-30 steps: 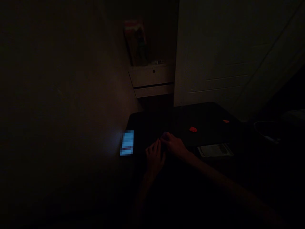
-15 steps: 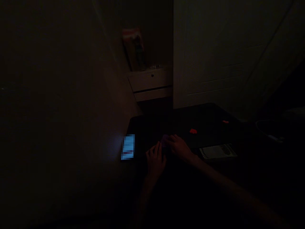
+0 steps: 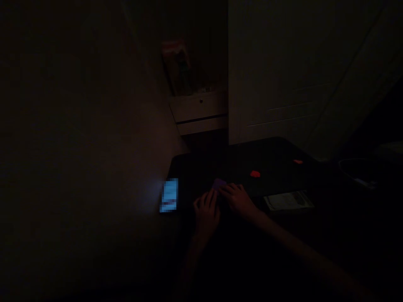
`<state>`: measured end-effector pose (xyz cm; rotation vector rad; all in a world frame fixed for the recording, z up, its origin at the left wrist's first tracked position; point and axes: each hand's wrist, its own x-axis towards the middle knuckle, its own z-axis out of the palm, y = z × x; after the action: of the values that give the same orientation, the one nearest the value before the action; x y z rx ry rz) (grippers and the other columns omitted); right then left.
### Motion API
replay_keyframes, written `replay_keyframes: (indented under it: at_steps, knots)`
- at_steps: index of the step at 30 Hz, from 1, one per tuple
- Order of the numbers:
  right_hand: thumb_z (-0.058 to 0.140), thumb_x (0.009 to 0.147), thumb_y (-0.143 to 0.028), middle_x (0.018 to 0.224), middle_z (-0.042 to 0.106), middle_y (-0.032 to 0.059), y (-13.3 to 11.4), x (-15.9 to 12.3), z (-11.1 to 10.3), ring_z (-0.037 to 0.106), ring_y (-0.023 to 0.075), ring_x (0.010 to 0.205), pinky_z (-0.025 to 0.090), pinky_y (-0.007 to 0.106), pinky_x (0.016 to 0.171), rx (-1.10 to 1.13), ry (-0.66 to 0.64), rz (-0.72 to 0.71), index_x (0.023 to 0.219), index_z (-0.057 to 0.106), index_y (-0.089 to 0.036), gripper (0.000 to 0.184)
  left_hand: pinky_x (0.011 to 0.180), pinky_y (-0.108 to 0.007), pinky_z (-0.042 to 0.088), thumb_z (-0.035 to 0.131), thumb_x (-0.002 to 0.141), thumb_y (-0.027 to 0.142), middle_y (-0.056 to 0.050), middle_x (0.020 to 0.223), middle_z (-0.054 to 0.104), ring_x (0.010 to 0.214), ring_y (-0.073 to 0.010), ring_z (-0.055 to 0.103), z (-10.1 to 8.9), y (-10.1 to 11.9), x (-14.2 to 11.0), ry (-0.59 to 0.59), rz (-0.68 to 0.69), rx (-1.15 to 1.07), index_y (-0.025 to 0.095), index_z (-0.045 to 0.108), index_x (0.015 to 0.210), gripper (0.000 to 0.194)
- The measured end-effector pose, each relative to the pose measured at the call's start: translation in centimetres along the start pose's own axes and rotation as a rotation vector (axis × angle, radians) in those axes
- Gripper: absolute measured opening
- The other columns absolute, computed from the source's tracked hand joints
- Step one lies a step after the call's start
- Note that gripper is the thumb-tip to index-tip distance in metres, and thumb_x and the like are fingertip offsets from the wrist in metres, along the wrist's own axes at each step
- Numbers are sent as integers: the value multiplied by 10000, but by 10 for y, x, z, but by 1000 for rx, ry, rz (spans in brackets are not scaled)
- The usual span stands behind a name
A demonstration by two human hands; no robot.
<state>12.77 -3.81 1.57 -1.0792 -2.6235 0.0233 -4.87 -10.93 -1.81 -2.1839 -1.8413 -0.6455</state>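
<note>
Dim light leaves much of the dark table (image 3: 267, 153) hard to make out. A small purple piece (image 3: 219, 183) lies on it, its exact kind unclear. At its near left edge is my left hand (image 3: 206, 212), fingers apart and stretched forward, the fingertips at or very close to the piece. My right hand (image 3: 238, 200) reaches in from the right with bent fingers on the piece's near right edge. Its thumb is hidden. Farther right on the table lies an orange-red piece (image 3: 255, 174), and a smaller orange-red piece (image 3: 297, 161) sits beyond it.
A lit phone-like screen (image 3: 169, 195), pixelated, is left of my hands by the wall (image 3: 94, 159). Flat printed papers (image 3: 288, 201) lie to the right, near the table's front edge. Behind stand a drawer unit (image 3: 198, 110) and a pale panel (image 3: 270, 75).
My right hand has drawn slightly back toward me, and its fingers have shifted down. More of the purple piece shows now. My left hand stays almost in place.
</note>
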Motion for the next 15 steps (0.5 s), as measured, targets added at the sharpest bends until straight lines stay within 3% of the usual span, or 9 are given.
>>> replay_keyframes:
  at_steps: [8,15]
  knots:
    - [501,919,-48,1420,628,99,8,2,11,524,272,1205,432,417,998,142,102,28,1377,609,-161,484,1045,-545,408,554,913,190,-71,1530,538,1335,-305,503,2,-6,2,-3,36,35,229,487,1501,593]
    - [512,906,-34,1401,621,126,11,0,21,500,285,1220,449,447,1010,131,148,-3,1396,590,-159,511,1061,-537,393,554,919,200,-75,1528,540,1343,-304,500,3,-6,1,7,29,6,223,486,1502,587]
